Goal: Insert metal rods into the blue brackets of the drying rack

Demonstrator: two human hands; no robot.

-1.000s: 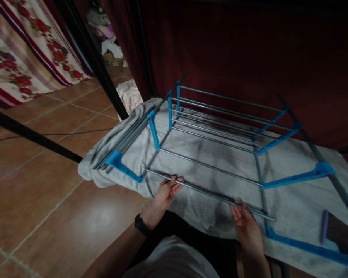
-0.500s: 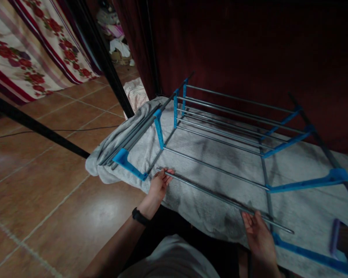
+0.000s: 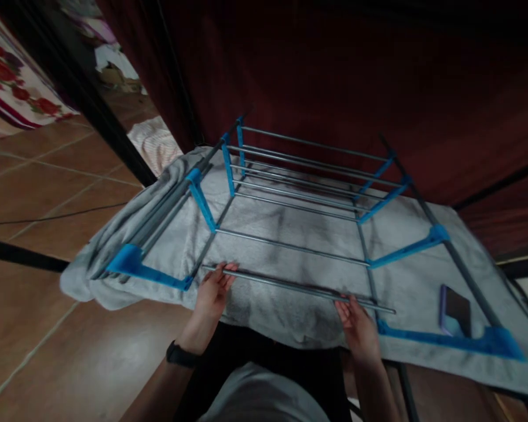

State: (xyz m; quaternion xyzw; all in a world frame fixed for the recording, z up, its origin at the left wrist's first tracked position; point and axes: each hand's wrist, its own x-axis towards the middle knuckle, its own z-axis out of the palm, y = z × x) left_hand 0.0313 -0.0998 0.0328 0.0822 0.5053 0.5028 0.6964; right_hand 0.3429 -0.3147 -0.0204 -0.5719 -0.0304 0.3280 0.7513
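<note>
A rack of grey metal rods and blue plastic brackets (image 3: pixel 299 193) lies on its side on a grey towel (image 3: pixel 290 305). I hold a loose grey rod (image 3: pixel 290 286) level along the towel's near side. My left hand (image 3: pixel 213 293) pinches the rod near its left end, close to a blue bracket (image 3: pixel 145 269). My right hand (image 3: pixel 356 322) grips it near the right end, beside another blue bracket (image 3: pixel 449 343). A dark band sits on my left wrist.
A phone in a purple case (image 3: pixel 453 308) lies on the towel at the right. Spare grey rods (image 3: pixel 167 205) rest along the towel's left edge. Dark red fabric stands behind the rack, brown floor tiles spread to the left, and a black pole (image 3: pixel 22 255) crosses the floor.
The view has swung right and the rack now sits more central. Both hands stay on the rod, which has shifted slightly left, its left end now near the blue bracket.
</note>
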